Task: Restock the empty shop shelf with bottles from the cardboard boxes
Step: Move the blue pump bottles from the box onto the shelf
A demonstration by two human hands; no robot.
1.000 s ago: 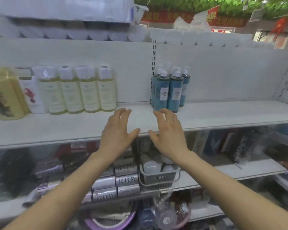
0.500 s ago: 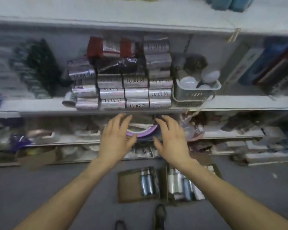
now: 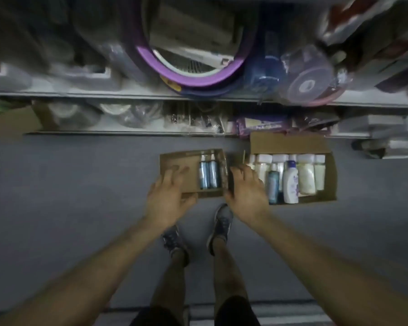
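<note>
Moved: the view has swung off the mid shelves straight down to the floor, and both hands dropped with it. The boxes that sat small and low in frame are now right under the hands.
Floor (image 3: 68, 184): grey, carries both boxes, which sit just in front of the bottom shelf (image 3: 127, 132).
Empty shelf: out of frame, somewhere above.
Big cardboard box (image 3: 285, 142): one, on the right, flaps open, packed.
Small cardboard box (image 3: 177, 161): one, just left of the big one, mostly bare bottom.
Hands: two. The left hand (image 3: 172, 198) is over the small box's near left corner, the right hand (image 3: 246, 196) over the gap between the boxes.
Fingers (image 3: 178, 174): spread and loose on both hands, holding nothing. Can't tell if they touch cardboard yet.
Shoes (image 3: 223, 220): two, right behind the boxes.
Mixed bottles (image 3: 306, 178): roughly eight or nine in the big box, mostly white or cream. One is teal (image 3: 273, 184), one is white with a blue cap (image 3: 291, 184). Too blurry for an exact count.
Blue bottles (image 3: 209, 174): two that I can count, along the small box's right wall.
Risk 1: the blue pair sit touching, so grabbing one could drag or tip the other.
Risk 2: the small box is nearly empty and light, so a sideways pull might slide it.
Risk 3: everything's blurred from the fast dip, so a rushed reach could miss the bottles and catch the box wall.
</note>
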